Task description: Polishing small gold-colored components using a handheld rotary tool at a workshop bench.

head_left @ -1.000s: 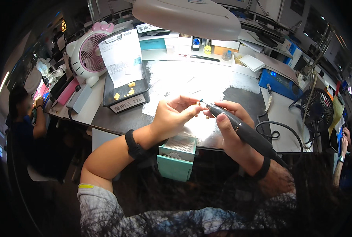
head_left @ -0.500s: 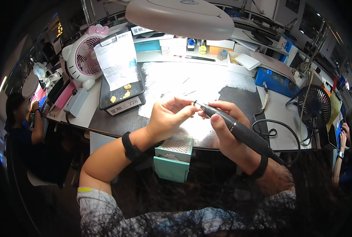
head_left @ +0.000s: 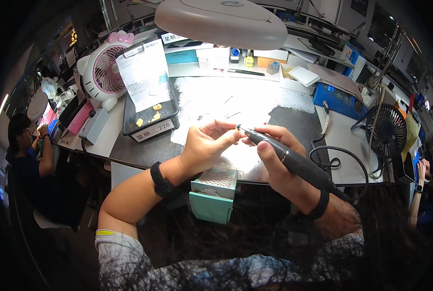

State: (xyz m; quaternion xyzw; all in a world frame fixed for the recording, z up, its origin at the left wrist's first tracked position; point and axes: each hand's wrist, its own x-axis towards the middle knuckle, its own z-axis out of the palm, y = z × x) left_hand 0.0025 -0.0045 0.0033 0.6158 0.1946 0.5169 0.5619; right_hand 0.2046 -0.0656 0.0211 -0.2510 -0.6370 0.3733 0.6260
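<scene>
My right hand (head_left: 287, 157) is wrapped round a black rotary handpiece (head_left: 301, 169), its narrow tip aimed left and away from me. A small dark bit (head_left: 239, 126) at that tip meets the fingertips of my left hand (head_left: 208, 145). Thumb and fingers of the left hand are pinched together; whatever sits between them is too small and too covered to name. Both hands are over the brightly lit front part of the bench mat (head_left: 148, 154). From the handpiece a dark cord (head_left: 355, 157) loops off to the right.
Left of my hands a black tray (head_left: 129, 127) carries small yellow pieces (head_left: 155, 117) and a clipped paper sheet (head_left: 146, 72). A blue control box (head_left: 339, 101) and black fan (head_left: 386, 131) stand right. Overhead hangs a lamp (head_left: 221, 22); below is a green drawer (head_left: 211, 207). Co-workers sit at both sides.
The tip of the handpiece has shifted slightly left against my left fingertips. Both hands otherwise keep nearly the same place and grip.
</scene>
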